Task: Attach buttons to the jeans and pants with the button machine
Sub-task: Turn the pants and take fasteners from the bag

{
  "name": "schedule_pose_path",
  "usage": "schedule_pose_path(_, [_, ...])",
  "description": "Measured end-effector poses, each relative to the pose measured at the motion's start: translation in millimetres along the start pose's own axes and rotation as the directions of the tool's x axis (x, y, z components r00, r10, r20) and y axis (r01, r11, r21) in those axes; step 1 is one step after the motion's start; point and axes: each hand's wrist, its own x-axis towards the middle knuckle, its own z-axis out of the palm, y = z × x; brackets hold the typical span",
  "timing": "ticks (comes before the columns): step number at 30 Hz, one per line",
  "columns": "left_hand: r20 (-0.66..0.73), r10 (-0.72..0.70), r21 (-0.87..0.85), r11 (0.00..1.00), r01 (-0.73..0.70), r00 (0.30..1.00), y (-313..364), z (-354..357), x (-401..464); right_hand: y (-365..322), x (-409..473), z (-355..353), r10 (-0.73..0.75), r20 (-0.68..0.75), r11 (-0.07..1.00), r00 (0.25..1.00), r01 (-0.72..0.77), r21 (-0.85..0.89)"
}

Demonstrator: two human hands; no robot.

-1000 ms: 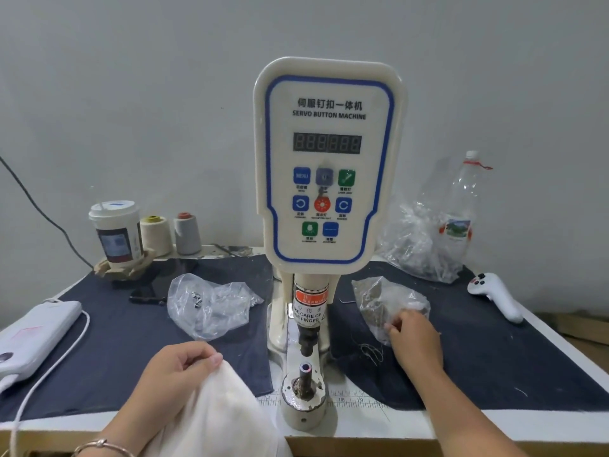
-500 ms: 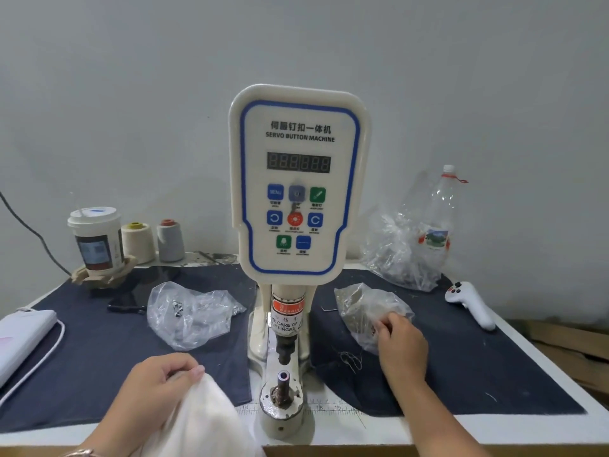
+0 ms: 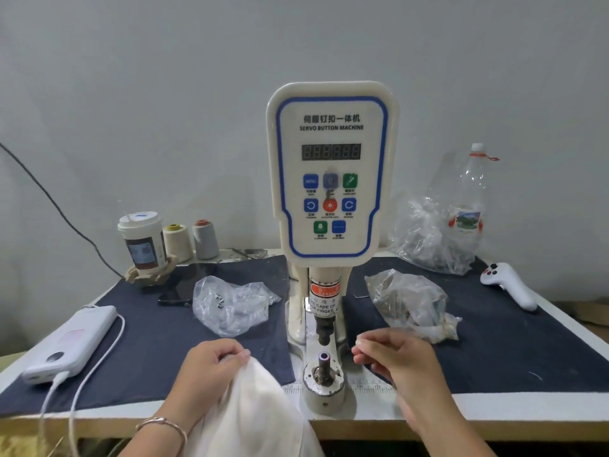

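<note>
The cream servo button machine (image 3: 329, 173) stands at the table's middle, its lower die (image 3: 323, 357) with a purple-tipped post bare. My left hand (image 3: 211, 364) grips a bunched piece of white pants fabric (image 3: 257, 417) just left of the die, at the table's front edge. My right hand (image 3: 395, 361) hovers just right of the die with its fingertips pinched together; anything between them is too small to see. A clear bag of buttons (image 3: 408, 301) lies behind the right hand. A second clear bag (image 3: 230, 305) lies left of the machine.
Dark cloth (image 3: 148, 351) covers the table. A white power bank (image 3: 72, 341) with cable lies at the left. A cup (image 3: 143, 239), two thread spools (image 3: 178, 242) and a phone (image 3: 178, 291) sit back left. A bottle (image 3: 468, 206), large bag (image 3: 425, 235) and white controller (image 3: 509, 285) stand back right.
My right hand has left the button bag and come forward to beside the lower die, fingers pinched. My left hand still holds the white fabric. The camera view shifted.
</note>
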Motion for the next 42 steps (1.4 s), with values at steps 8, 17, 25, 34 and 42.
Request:
schedule_pose_path(8, [0.001, -0.013, 0.006, 1.000, 0.013, 1.000, -2.8, 0.6, 1.5, -9.8, -23.5, 24.5, 0.021, 0.116, 0.990, 0.993, -0.004, -0.142])
schedule_pose_path(17, [-0.007, -0.008, -0.006, 1.000, 0.008, 1.000, -4.4, 1.3, 2.7, -15.5, -17.7, 32.7, 0.064, 0.121, 0.997, 0.991, -0.057, -0.056])
schedule_pose_path(25, [-0.003, -0.015, -0.010, 1.000, 0.015, 1.000, -4.4, 1.3, 3.8, -14.4, -13.1, 33.4, 0.179, 0.195, 0.972, 0.964, -0.204, 0.119])
schedule_pose_path(34, [-0.013, -0.031, -0.023, 0.999, 0.031, 0.999, -3.6, 2.0, 2.3, -18.6, -10.8, 31.8, 0.253, 0.234, 0.927, 0.939, -0.304, 0.219])
schedule_pose_path(42, [-0.010, -0.032, -0.028, 0.999, 0.032, 0.999, -4.3, 2.5, 3.7, -29.7, -10.2, 25.4, 0.296, 0.211, 0.929, 0.932, -0.332, 0.163])
